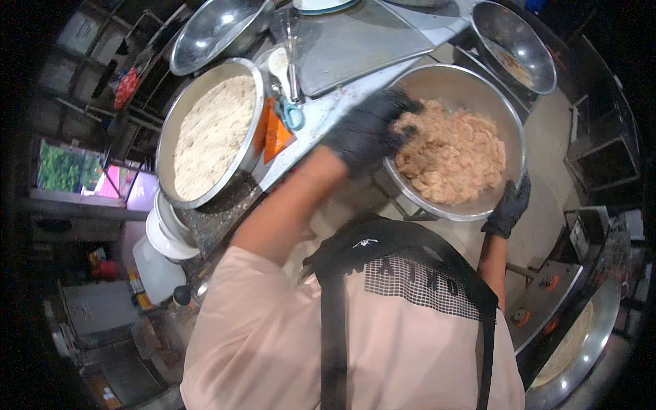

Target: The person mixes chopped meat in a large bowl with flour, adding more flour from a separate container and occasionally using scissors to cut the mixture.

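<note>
A large steel bowl [517,147] holds a heap of raw, pinkish chopped meat [454,154], perhaps chicken pieces. My left hand [372,130], in a black glove, reaches over the bowl's left side, fingertips at the edge of the meat. Motion smears it, so how its fingers are set is unclear. On the lower right rim, my right hand [508,208], also black-gloved, grips the bowl with its fingers round the edge.
At left stands a wide basin [256,82] of pale flour. Beside it lie an orange packet [277,133], blue-handled scissors [294,116] and a white scoop [279,63]. A metal tray [362,44] sits beyond; another steel bowl [529,41] is at far right.
</note>
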The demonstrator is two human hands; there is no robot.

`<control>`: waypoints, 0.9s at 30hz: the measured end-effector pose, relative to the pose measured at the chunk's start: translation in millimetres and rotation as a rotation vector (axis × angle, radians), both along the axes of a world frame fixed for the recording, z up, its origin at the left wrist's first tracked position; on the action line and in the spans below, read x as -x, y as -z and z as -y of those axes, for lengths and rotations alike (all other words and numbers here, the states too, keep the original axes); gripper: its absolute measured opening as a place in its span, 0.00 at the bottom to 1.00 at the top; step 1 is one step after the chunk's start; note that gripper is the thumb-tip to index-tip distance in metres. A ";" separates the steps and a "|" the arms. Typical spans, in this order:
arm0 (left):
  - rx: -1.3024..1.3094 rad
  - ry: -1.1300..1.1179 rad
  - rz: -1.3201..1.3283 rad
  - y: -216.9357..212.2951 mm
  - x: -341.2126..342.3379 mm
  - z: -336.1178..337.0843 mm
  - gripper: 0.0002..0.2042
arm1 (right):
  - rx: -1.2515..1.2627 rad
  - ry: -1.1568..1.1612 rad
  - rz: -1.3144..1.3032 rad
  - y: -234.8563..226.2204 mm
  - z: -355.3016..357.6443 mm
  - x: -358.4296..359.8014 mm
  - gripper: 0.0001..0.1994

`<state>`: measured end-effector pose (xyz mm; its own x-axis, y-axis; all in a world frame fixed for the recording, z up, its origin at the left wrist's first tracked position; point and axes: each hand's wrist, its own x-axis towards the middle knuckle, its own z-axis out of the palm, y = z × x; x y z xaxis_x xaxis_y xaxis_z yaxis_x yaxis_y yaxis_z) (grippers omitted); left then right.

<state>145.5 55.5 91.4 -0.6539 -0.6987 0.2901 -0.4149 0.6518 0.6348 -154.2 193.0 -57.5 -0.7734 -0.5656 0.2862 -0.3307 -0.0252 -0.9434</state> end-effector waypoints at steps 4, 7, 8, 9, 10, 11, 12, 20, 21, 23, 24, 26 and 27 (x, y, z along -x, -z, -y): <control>-0.449 -0.302 -0.413 -54.5 -112.8 11.2 0.19 | 0.041 -0.035 0.018 2.1 1.9 -0.9 0.22; -0.067 -0.350 0.074 -53.5 -265.0 23.2 0.27 | 0.020 -0.049 -0.018 -13.1 4.2 -15.0 0.21; -0.172 -0.493 0.087 -42.2 -285.2 21.7 0.32 | 0.002 -0.042 -0.016 -8.5 1.6 -9.4 0.21; -0.273 -0.629 0.100 -39.3 -296.9 21.0 0.37 | -0.006 -0.037 -0.005 -1.3 3.7 -3.4 0.21; -0.548 -0.918 0.026 -34.1 -306.7 16.8 0.38 | -0.014 -0.034 0.006 4.5 5.6 1.5 0.21; -0.802 -0.978 0.003 -42.0 -315.3 19.1 0.34 | -0.002 -0.038 0.017 1.8 8.6 -2.7 0.21; -0.941 -0.961 -0.117 -51.4 -310.0 18.2 0.30 | 0.007 -0.038 0.023 -6.0 5.9 -5.7 0.21; -0.919 -0.987 -0.184 -38.0 -339.9 24.2 0.34 | 0.043 -0.077 -0.014 7.2 0.0 4.0 0.22; -0.864 -1.099 -0.073 -26.0 -343.0 27.3 0.36 | 0.005 -0.064 -0.035 4.8 -1.1 3.6 0.22; -0.744 -0.996 0.124 6.4 -362.7 34.2 0.36 | -0.075 -0.034 -0.071 -0.8 2.2 -0.1 0.22; -0.663 -0.788 0.181 25.3 -381.5 39.1 0.33 | -0.052 -0.055 -0.043 -1.4 4.1 -2.3 0.22; -0.752 -0.633 0.084 37.4 -334.8 53.2 0.36 | -0.010 -0.030 -0.019 -3.0 1.3 -0.5 0.22; -0.915 -0.721 -0.027 24.5 -300.1 46.2 0.41 | -0.006 -0.025 -0.032 -3.5 1.7 -0.3 0.21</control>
